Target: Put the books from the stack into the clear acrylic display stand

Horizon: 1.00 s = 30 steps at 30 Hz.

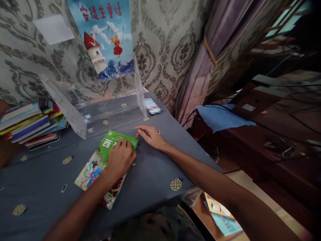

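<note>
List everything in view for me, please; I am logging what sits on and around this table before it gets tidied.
green book: one, green cover with a cartoon figure, flat on the table under the hands
blue book: one, blue cover with a tower, upright in the clear stand
clear stand: one, transparent, against the wall
book stack: one pile, mixed colours, left of the stand
table: one, grey cloth with pale round motifs
curtain: one, mauve, tied back, right of the table
blue cloth: one, on the dark wooden furniture at right
floor books: a few, under the right forearm
left hand: resting on the green book
right hand: fingertips at the book's top corner
</note>
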{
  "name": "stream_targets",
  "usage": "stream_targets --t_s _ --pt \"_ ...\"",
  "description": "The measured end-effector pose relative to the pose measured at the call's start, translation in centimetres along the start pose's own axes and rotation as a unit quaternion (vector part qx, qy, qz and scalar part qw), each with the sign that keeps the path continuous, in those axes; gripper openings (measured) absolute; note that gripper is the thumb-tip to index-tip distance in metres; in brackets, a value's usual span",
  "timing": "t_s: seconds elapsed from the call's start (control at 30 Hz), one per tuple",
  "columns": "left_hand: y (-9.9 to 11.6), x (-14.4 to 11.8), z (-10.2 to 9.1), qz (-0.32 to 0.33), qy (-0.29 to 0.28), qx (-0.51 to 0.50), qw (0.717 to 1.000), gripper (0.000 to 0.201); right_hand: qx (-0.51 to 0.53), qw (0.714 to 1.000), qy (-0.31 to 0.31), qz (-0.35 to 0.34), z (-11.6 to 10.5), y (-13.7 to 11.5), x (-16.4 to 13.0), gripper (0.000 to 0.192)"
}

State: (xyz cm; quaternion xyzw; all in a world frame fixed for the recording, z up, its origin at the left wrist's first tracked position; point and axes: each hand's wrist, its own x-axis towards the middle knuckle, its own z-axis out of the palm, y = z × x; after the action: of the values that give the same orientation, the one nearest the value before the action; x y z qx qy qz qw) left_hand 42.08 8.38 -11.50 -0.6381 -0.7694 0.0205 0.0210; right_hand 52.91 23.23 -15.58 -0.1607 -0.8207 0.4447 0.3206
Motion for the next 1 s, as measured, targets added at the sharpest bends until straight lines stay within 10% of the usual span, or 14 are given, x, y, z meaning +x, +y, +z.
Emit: stream_targets --t_s 0.47,0.77,1.0 --pt "-0.2 0.3 -1.0 0.008 0.019 0.038 0.999 0.024 0.022 0.999 0.015 -0.035 -0.6 -0.7 0.0 0.029" --pt "0.6 -0.4 0.0 0.008 0.03 0.041 0.999 0.027 -0.155 0.983 -0.083 -0.058 -0.2 -0.6 -0.1 0.029" --pt "-5.5 -1.8 1.0 0.048 0.073 -0.044 0.995 0.029 -0.218 0.969 -0.118 -0.014 0.2 -2.4 -1.6 0.027"
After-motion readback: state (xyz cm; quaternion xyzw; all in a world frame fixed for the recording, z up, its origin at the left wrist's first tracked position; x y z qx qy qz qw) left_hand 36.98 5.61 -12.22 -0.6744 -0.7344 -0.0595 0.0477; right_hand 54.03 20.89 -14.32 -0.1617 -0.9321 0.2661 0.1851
